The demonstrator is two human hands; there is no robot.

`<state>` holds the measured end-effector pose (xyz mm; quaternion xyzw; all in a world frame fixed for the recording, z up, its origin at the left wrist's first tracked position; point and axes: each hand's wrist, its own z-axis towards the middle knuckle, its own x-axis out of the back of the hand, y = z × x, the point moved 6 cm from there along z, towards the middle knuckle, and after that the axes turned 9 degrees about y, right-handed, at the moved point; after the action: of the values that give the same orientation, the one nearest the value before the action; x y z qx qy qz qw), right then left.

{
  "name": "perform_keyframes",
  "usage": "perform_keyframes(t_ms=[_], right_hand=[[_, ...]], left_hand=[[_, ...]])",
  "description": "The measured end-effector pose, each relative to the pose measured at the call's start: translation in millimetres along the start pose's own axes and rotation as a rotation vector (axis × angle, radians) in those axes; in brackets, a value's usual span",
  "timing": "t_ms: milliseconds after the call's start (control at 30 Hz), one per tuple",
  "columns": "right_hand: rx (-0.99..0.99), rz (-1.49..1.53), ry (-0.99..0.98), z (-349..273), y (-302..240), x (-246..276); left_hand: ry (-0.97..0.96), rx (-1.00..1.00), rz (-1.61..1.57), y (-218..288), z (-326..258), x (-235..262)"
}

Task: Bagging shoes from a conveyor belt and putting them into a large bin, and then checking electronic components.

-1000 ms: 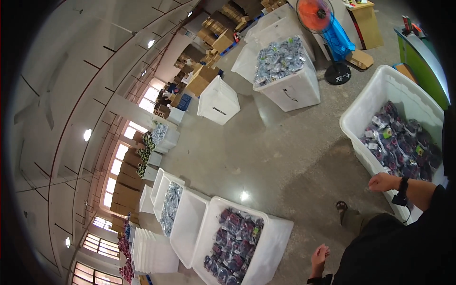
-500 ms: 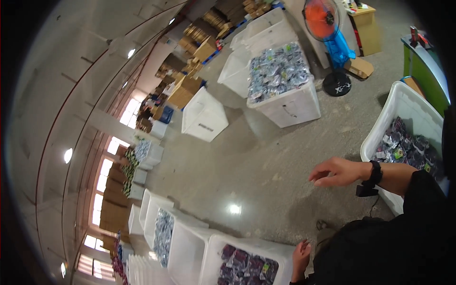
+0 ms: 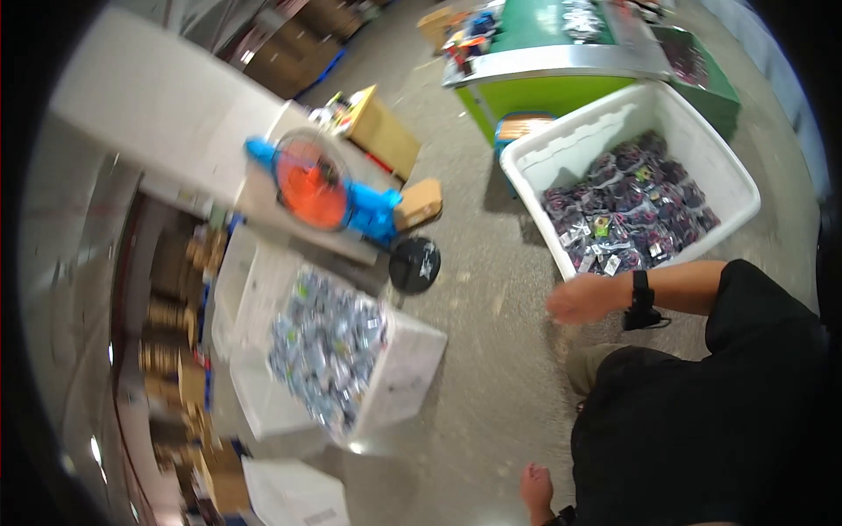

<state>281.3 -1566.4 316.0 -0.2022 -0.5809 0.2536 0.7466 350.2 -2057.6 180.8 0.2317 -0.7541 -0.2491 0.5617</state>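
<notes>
My right hand (image 3: 586, 299), the upper one, has a black wristband and hangs beside the near edge of a white plastic bin (image 3: 545, 230). Its fingers are smeared by motion; no object shows in it. Lower in the view, my left hand (image 3: 537, 487) hangs over the grey floor with its fingers curled in and nothing visible in them. Inside the white bin lie many clear bags of dark purple-black goods (image 3: 645, 197) with small labels. Neither hand appears to grip the bin.
Another white bin (image 3: 412, 364) holds many clear bags of pale goods (image 3: 324, 346). Next to it stand an orange-bladed fan (image 3: 311, 186) on a round black base (image 3: 415, 266) and a cardboard box (image 3: 419, 203). Beyond the nearer bin are a green-topped table (image 3: 531, 22) and a green tub (image 3: 715, 92).
My view has turned: the fan and pale-bag bin have shifted left and down, while the dark-bag bin and green table have come fully into sight. The lower-left bins have left the view.
</notes>
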Motion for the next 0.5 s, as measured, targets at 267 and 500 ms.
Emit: perform_keyframes(t_ms=[267,500], right_hand=[[-0.581,-0.050,-0.763,-139,192,-182],[-0.599,0.078,-0.080,65,239,-89]], left_hand=[[-0.407,0.118,-0.058,-83,233,-56],[-0.671,0.123,0.165,-46,451,-42]])
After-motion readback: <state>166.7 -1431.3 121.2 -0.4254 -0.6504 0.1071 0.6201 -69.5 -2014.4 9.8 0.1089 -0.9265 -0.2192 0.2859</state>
